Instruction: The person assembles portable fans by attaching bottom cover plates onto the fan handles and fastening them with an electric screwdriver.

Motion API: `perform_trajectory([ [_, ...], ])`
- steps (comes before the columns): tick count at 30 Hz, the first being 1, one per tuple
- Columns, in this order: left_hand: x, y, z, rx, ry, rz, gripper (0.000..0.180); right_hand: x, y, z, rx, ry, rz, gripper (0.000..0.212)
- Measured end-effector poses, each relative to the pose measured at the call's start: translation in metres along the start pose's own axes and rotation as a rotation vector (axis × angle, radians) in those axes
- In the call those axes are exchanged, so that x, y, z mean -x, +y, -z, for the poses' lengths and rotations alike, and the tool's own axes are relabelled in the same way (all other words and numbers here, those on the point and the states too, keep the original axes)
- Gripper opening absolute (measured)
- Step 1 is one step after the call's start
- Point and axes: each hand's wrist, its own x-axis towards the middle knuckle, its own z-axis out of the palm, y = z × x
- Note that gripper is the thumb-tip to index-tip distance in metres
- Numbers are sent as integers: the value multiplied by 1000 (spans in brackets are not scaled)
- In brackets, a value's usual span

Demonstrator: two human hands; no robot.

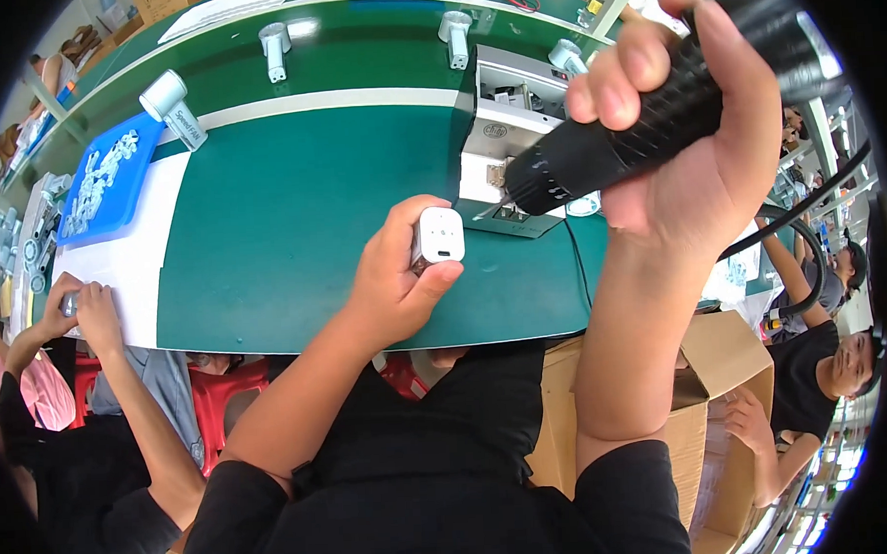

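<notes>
Head view: the left hand (390,284) pinches the white device (444,231) above the near tabletop (285,224), port end up, long axis apparently running away from the lens. To its right, the right hand (689,185) wraps the black electric screwdriver (643,123), nose slanting down-left by the metal box (502,133), contact unclear. Blue tray (147,168), left: pale little parts (103,186). Cardboard box (729,350), lower right: contents unclear.
</notes>
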Motion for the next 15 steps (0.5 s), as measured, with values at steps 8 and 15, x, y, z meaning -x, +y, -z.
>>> perform_trajectory([
  [8, -4, 12, -1, -70, 0, 5, 51, -5, 20, -16, 109, 27, -24, 26],
  [15, -2, 11, 3, -51, -34, 61, 52, 0, 21, -18, 89, 53, -7, 28],
])
